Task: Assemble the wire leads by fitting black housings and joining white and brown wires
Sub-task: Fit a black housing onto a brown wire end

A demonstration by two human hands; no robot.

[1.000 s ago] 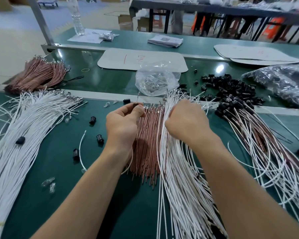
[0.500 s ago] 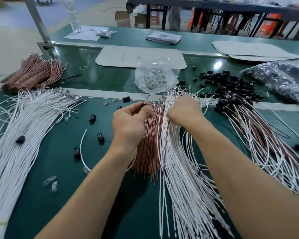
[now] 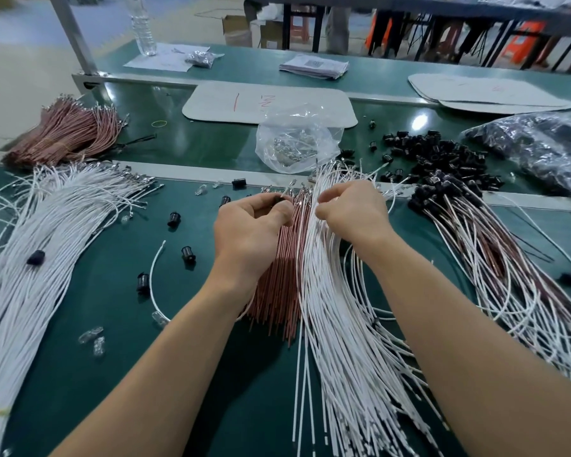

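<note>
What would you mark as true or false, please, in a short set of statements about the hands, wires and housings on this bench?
1. The left hand pinches a small black housing over the brown wires. True.
2. The brown wires lie to the right of the white wires under the hands. False: they lie to their left.
3. The clear plastic bag sits beyond the hands. True.
4. The pile of black housings is at the bench's far left. False: it is at the right, beyond the right hand.
5. The water bottle lies on its side. False: it stands upright.
</note>
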